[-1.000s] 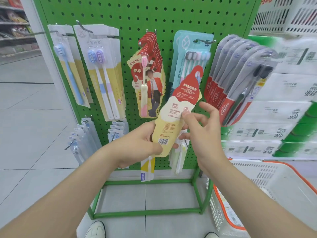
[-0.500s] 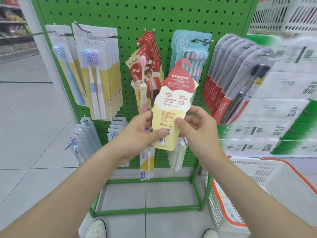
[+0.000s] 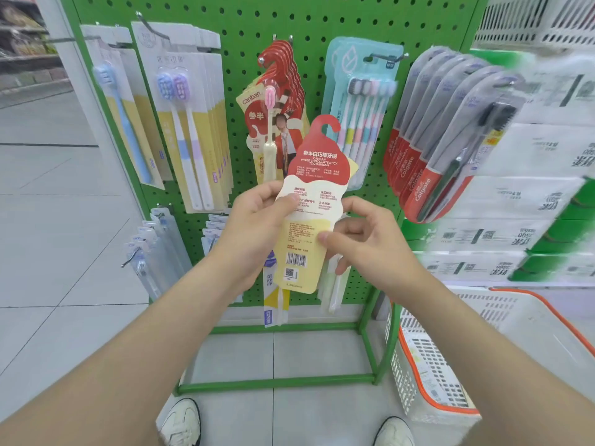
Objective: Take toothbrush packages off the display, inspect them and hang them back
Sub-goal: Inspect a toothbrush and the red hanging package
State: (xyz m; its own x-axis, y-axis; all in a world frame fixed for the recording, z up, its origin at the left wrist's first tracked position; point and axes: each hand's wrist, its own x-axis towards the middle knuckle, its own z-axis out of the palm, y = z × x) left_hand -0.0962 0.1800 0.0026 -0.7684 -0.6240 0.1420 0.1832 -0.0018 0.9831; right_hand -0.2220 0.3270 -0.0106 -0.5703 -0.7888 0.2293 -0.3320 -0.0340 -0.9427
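A red and cream toothbrush package (image 3: 314, 188) is held upright in front of the green pegboard display (image 3: 251, 24), its printed back with barcode facing me. My left hand (image 3: 257, 226) grips its left edge, thumb across the front. My right hand (image 3: 363, 243) pinches its right edge between thumb and fingers. More packages of the same kind (image 3: 277, 101) hang on a hook just behind and to the upper left.
White and yellow toothbrush cards (image 3: 190, 123) hang at the left, a teal multipack (image 3: 360, 101) and grey Colgate packs (image 3: 444, 130) at the right. A white basket with an orange rim (image 3: 483, 349) stands at the lower right. Small packs (image 3: 154, 252) hang low on the left.
The package has turned from a tilt to upright and come closer to me. My left thumb has slid higher up its left edge; my right hand now pinches lower on the right edge.
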